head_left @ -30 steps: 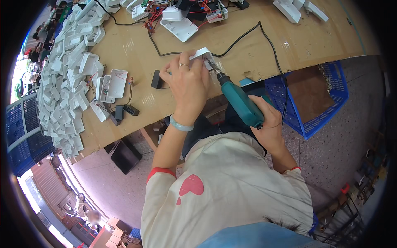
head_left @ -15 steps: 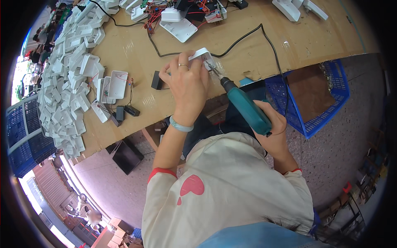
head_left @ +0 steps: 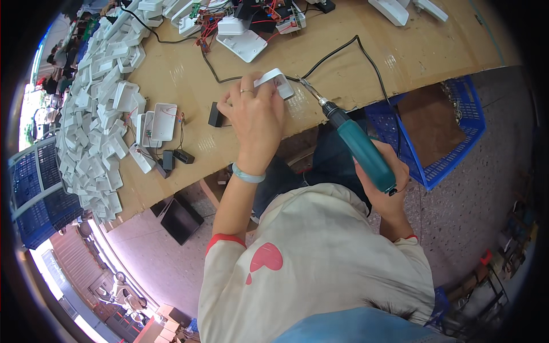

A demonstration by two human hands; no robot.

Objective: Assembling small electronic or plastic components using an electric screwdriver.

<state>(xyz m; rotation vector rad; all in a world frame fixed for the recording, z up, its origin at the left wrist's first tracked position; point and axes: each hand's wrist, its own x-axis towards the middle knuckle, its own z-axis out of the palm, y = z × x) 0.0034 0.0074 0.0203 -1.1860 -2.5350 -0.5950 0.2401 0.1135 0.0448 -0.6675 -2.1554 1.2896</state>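
Observation:
My left hand (head_left: 257, 117) grips a small white plastic case (head_left: 283, 87) above the cardboard-topped table, its fingers wrapped over the near side. The case's inside is mostly hidden by those fingers. In my right hand (head_left: 386, 180) is a teal handheld power tool (head_left: 366, 151) with a black collar and a slim, fork-like metal tip. The tip points up and left, just right of the case and apart from it. A small black block (head_left: 215, 115) lies on the table left of my left hand.
White plastic cases (head_left: 94, 123) are heaped along the table's left side. Open cases (head_left: 164, 121) with wires and black blocks lie nearer. Red-wired circuit parts (head_left: 220, 23) are piled at the back. A black cable (head_left: 369, 54) crosses the table; a blue crate (head_left: 426, 177) stands at right.
My right hand has drawn the power tool back to the right, so its tip has left the white case. My left hand has shifted slightly left, still holding the case.

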